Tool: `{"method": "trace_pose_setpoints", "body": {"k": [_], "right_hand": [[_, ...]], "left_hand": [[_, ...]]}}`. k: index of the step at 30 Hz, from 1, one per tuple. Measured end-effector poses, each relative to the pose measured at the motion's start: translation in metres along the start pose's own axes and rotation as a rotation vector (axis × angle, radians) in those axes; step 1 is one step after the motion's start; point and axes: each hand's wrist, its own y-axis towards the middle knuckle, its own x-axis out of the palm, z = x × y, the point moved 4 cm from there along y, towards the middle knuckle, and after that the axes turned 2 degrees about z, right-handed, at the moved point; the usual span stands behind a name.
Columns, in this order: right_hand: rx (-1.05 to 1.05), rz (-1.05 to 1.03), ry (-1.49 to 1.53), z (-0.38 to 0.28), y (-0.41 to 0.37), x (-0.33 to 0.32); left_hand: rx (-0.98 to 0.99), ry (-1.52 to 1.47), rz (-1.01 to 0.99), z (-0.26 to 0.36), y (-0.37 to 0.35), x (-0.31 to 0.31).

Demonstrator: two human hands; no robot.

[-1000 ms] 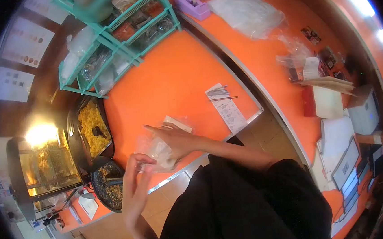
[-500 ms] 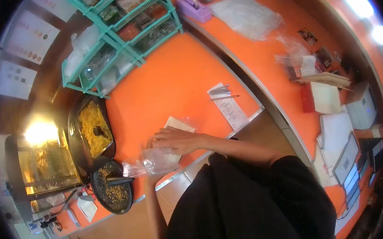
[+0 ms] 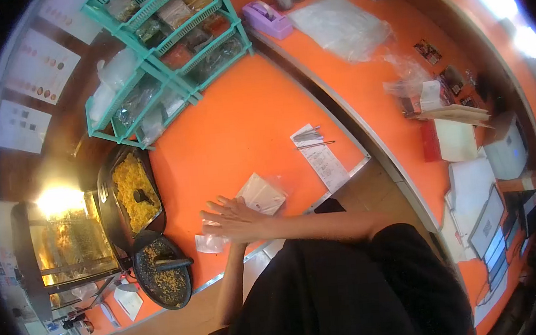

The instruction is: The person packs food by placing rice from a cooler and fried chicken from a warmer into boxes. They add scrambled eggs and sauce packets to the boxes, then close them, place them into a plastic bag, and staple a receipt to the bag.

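My right hand [image 3: 231, 217] lies flat with its fingers spread near the front edge of the orange counter [image 3: 239, 119]. It presses on a small clear plastic bag [image 3: 207, 243], of which only a corner shows at the left. My left hand [image 3: 222, 237] comes up from below and is mostly hidden under the right one, against the same bag. Just beyond my fingers lies a flat clear packet [image 3: 261, 194] with white paper in it.
A black tray of yellow popcorn [image 3: 133, 192] and a round black pan with a scoop [image 3: 161, 270] sit at the left beside a lit popcorn machine [image 3: 66, 240]. A teal wire rack [image 3: 164, 49] stands at the back. A receipt [image 3: 321, 157] lies to the right.
The bag hung between my hands over the counter edge. Now both hands have come together and the right palm lies flat on it. The packet beside my fingers is uncovered.
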Motion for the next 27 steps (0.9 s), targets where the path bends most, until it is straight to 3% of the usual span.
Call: {"method": "trace_pose_setpoints", "body": {"k": [1,3,5,7,10,13,14,16,17,19,20,21,22,24,26,27], "right_hand": [[-0.019,0.133,0.083,0.0,-0.006,-0.008],[-0.006,0.026,0.241,0.014,-0.024,-0.068],[-0.019,-0.017,0.033,0.059,-0.082,-0.07],[0.006,-0.274,-0.206,0.086,-0.095,-0.083],[0.007,-0.029,-0.086,0.091,-0.06,-0.089],[-0.119,0.32,0.224,0.094,-0.014,-0.109],[-0.088,0.268,0.377,0.097,-0.006,-0.118],[-0.021,0.144,0.681,0.098,0.006,-0.141],[0.061,0.145,0.853,0.093,0.01,-0.148],[0.312,-0.048,1.189,0.107,0.007,-0.105],[0.496,-0.159,1.599,0.107,0.0,-0.089],[0.759,-0.215,1.979,0.097,0.001,-0.091],[0.875,-0.301,2.104,0.098,0.0,-0.086],[0.946,-0.534,2.026,0.115,-0.013,-0.076],[0.892,-0.792,1.71,0.154,-0.023,-0.078],[0.836,-0.897,1.477,0.18,-0.023,-0.082]], "left_hand": [[-0.026,-0.02,0.043,0.003,0.001,-0.001],[-0.106,-0.074,0.134,0.017,0.0,-0.016],[-0.184,-0.195,0.236,0.031,0.004,-0.041],[-0.207,-0.404,0.304,0.039,0.011,-0.071],[-0.281,-0.721,0.182,0.06,0.013,-0.116],[-0.303,-0.946,-0.008,0.138,-0.021,-0.107],[-0.309,-1.038,-0.095,0.151,-0.029,-0.105],[-0.17,-0.559,0.147,0.169,-0.046,-0.121],[-0.016,-0.509,0.196,0.176,-0.046,-0.122],[0.187,-0.026,0.312,0.207,-0.044,-0.115],[0.282,0.222,0.36,0.221,-0.042,-0.11],[0.403,0.294,0.278,0.228,-0.037,-0.104],[0.525,0.367,0.192,0.232,-0.03,-0.098],[0.766,0.508,0.014,0.235,-0.015,-0.086],[1.012,0.638,-0.171,0.231,0.001,-0.069],[0.989,0.684,-0.104,0.218,0.01,-0.061]]}}
